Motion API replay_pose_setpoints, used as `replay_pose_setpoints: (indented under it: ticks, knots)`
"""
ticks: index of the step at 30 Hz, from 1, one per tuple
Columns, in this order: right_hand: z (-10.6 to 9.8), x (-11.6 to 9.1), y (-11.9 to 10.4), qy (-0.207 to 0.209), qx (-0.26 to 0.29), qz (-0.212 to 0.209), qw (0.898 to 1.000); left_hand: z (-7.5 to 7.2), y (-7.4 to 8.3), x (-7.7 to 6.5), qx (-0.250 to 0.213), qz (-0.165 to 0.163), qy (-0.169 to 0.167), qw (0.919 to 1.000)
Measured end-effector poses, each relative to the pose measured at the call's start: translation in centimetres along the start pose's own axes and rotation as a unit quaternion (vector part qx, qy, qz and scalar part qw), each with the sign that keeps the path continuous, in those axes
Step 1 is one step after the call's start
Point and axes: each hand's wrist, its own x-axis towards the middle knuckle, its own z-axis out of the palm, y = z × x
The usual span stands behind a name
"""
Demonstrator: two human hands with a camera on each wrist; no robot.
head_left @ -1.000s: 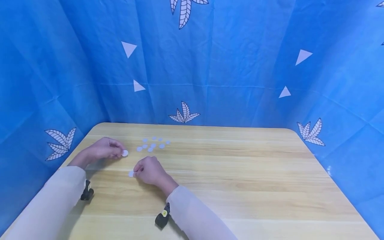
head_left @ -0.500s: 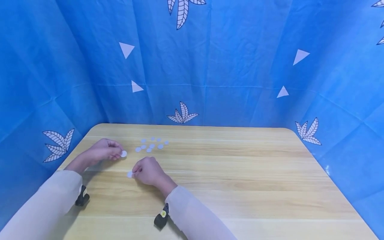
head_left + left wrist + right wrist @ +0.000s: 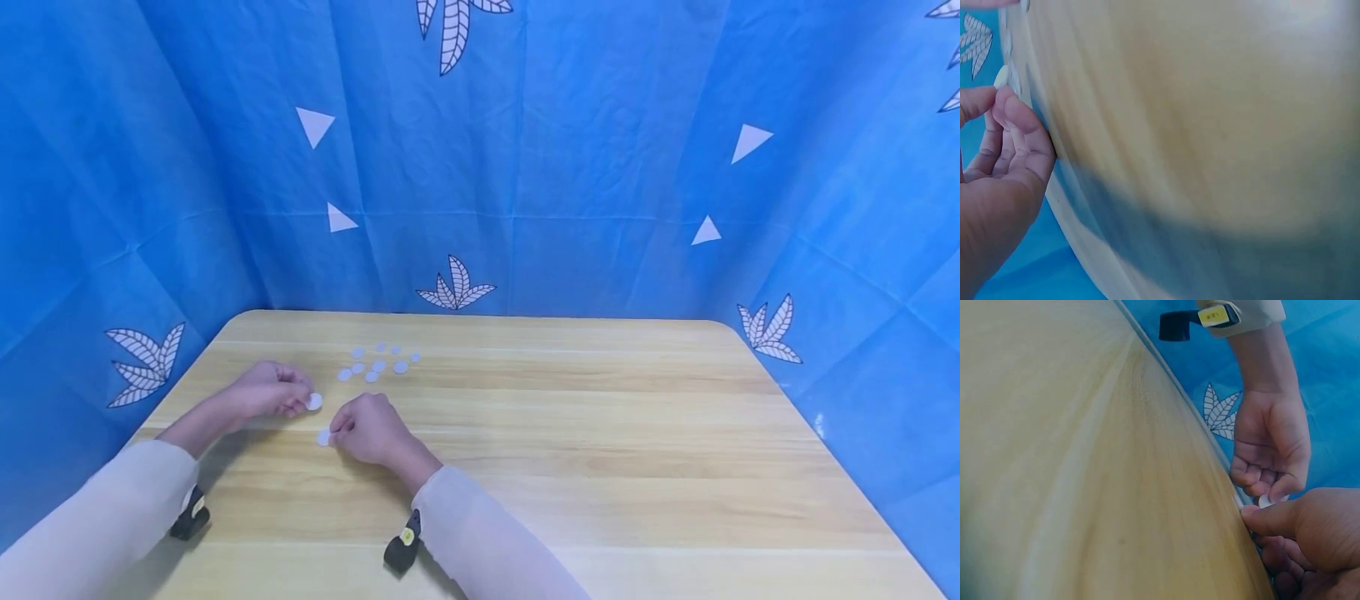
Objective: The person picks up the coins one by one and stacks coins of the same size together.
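My left hand (image 3: pixel 264 390) pinches a small white round disc (image 3: pixel 314 402) between thumb and fingertips, just over the wooden table. The same disc (image 3: pixel 1001 76) shows edge-on at the fingertips in the left wrist view. Nearer to me, my right hand (image 3: pixel 372 429) has curled fingers and pinches the right edge of a second white disc (image 3: pixel 323 437), low at the tabletop. The right wrist view has both hands close together, with the left hand's disc (image 3: pixel 1265 500) just beyond my right thumb (image 3: pixel 1269 519).
Several more white discs (image 3: pixel 372 377) lie in a loose cluster on the table (image 3: pixel 600 467), beyond the hands. Blue cloth (image 3: pixel 570 150) with white leaf and triangle prints hangs around the table's back and sides. A dark wrist camera (image 3: pixel 402 547) sits at the right sleeve.
My left hand has come nearer to me with its disc, closer to the right hand's disc. My right hand holds its place. The head view has shifted slightly.
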Motion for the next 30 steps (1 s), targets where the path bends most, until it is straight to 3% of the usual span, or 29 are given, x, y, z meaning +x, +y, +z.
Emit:
replay_pose_setpoints:
  ticks: [10,20,30]
  knots:
    - [0.0,-0.1,-0.1,-0.001,0.002,0.000,1.000,1.0,0.7,-1.7,-0.015,0.001,0.003,0.9999]
    - [0.1,-0.2,-0.1,-0.002,0.007,0.002,1.000,1.1,0.0,-2.5,-0.023,0.001,0.000,0.9997]
    - [-0.1,-0.3,-0.4,-0.004,0.007,0.000,1.000,1.7,0.5,-3.1,-0.039,-0.004,-0.025,0.9989]
